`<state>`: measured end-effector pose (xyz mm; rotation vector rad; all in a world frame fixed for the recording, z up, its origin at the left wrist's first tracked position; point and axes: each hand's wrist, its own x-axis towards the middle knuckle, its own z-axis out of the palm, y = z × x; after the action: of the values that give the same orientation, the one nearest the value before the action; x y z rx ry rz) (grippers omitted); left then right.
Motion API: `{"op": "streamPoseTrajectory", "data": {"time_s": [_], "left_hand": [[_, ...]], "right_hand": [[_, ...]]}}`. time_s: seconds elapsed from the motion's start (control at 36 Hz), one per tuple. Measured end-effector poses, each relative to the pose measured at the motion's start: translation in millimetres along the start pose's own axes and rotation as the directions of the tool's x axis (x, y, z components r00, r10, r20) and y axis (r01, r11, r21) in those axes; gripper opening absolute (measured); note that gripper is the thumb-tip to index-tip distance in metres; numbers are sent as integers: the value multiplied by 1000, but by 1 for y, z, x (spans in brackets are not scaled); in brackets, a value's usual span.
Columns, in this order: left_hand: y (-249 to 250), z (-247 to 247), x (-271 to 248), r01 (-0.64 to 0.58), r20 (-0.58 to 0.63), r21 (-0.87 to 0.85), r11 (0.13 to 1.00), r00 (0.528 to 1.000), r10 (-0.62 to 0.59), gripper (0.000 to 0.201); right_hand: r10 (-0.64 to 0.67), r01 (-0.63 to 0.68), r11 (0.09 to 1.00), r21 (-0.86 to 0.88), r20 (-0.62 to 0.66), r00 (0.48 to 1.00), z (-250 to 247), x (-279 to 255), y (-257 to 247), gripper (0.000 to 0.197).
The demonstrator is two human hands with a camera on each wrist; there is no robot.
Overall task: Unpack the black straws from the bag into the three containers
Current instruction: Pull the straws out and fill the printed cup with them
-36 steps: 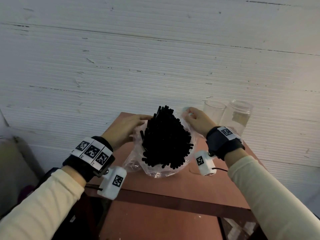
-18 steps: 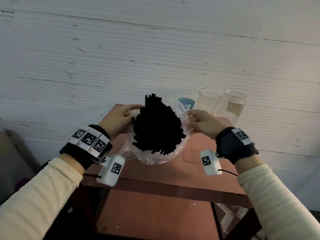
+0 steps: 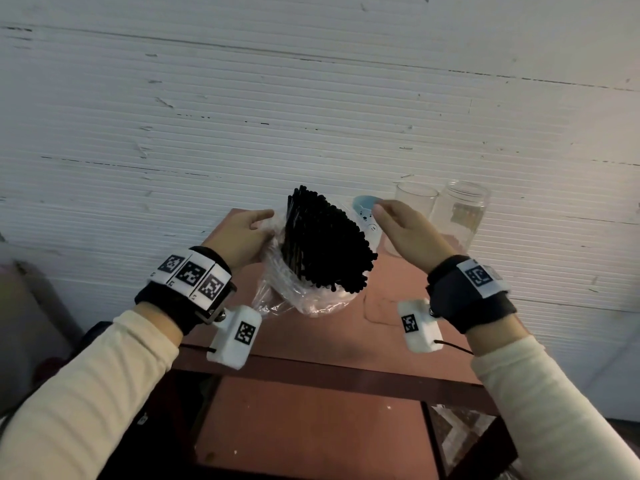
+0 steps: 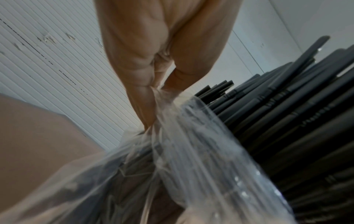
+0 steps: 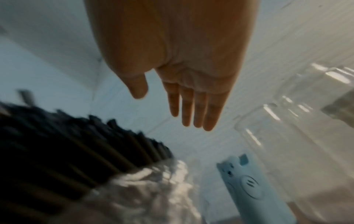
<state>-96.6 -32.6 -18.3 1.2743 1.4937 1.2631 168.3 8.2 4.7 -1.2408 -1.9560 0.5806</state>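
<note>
A thick bundle of black straws (image 3: 325, 240) stands tilted in a clear plastic bag (image 3: 298, 296) on the reddish table (image 3: 311, 337). My left hand (image 3: 242, 233) pinches the bag's rim (image 4: 162, 97) at the bundle's left side, straws (image 4: 287, 121) beside it. My right hand (image 3: 401, 226) hovers to the right of the bundle with straight fingers (image 5: 191, 109), holding nothing. Behind it stand a light blue cup (image 3: 363, 213) with a bear face, a clear cup (image 3: 412, 202) and a clear jar (image 3: 460, 213). The blue cup (image 5: 252, 186) and clear containers (image 5: 287, 121) show below the right hand.
A white ribbed wall (image 3: 311, 98) rises directly behind the table. A lower reddish shelf (image 3: 311, 420) lies beneath the table's front edge. A grey bulky object (image 3: 24, 306) sits at the far left.
My right hand has let go of the bag's right rim and lifted with fingers straightened. The blue cup now shows fully. The left hand keeps its pinch on the bag.
</note>
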Motion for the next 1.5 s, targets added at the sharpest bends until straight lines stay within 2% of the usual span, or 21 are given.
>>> {"op": "streamPoseTrajectory", "data": {"time_s": [0.11, 0.17, 0.25, 0.33, 0.39, 0.44, 0.61, 0.69, 0.78, 0.92, 1.0, 1.11, 1.22, 1.28, 1.39, 1.5], "left_hand": [[5, 5, 2, 25, -41, -12, 1000, 999, -26, 54], [8, 9, 2, 44, -59, -20, 999, 997, -45, 58], [14, 17, 1, 46, -78, -47, 998, 996, -49, 54], [17, 23, -1, 43, -74, -42, 998, 996, -46, 57], [18, 24, -4, 18, -67, 8, 1000, 998, -17, 58], [17, 23, -6, -16, -66, 60, 998, 998, 20, 58], [21, 22, -18, -141, 50, 211, 967, 990, 134, 60], [23, 25, -23, -174, 77, 217, 961, 984, 161, 62], [25, 30, -26, -219, 72, 153, 964, 975, 210, 61], [36, 35, -24, -188, 59, -19, 982, 980, 189, 63], [40, 31, -19, -204, 42, -78, 976, 977, 208, 66], [48, 26, -15, -252, 27, -99, 963, 966, 256, 70], [51, 17, -8, -261, -37, -62, 963, 965, 259, 66], [51, 13, -4, -263, -67, -35, 964, 963, 260, 64], [51, 5, 4, -271, -92, 5, 963, 958, 270, 63], [48, 1, 11, -246, -26, 82, 966, 968, 249, 63]], "right_hand": [[-169, 160, 964, 211, 25, 985, -9, -32, -37, 53], [-270, 254, 938, 238, 38, 962, -8, -45, -54, 56], [-427, 412, 898, 154, 87, 900, 5, -57, -72, 66], [-503, 515, 851, -100, 122, 856, 23, -56, -73, 64], [-494, 502, 829, -246, 97, 864, 31, -51, -67, 56], [-463, 458, 846, -272, 49, 885, 35, -43, -59, 51], [-320, 306, 943, -127, -103, 942, 35, -19, -38, 47], [-251, 247, 968, -47, -150, 956, 36, -12, -35, 45], [-194, 199, 980, 18, -136, 971, 37, -6, -34, 45], [-266, 276, 949, 150, -83, 960, 39, 2, -34, 53], [-363, 384, 914, 130, -160, 918, 45, 9, -36, 60], [-339, 388, 906, 171, -258, 905, 51, 19, -37, 54], [-208, 259, 921, 291, -197, 958, 55, 26, -39, 50], [-197, 243, 910, 335, -166, 966, 57, 29, -39, 53], [-183, 209, 944, 253, -123, 975, 69, 35, -40, 60], [-82, 51, 958, 283, 98, 992, 75, 35, -44, 57]]}}
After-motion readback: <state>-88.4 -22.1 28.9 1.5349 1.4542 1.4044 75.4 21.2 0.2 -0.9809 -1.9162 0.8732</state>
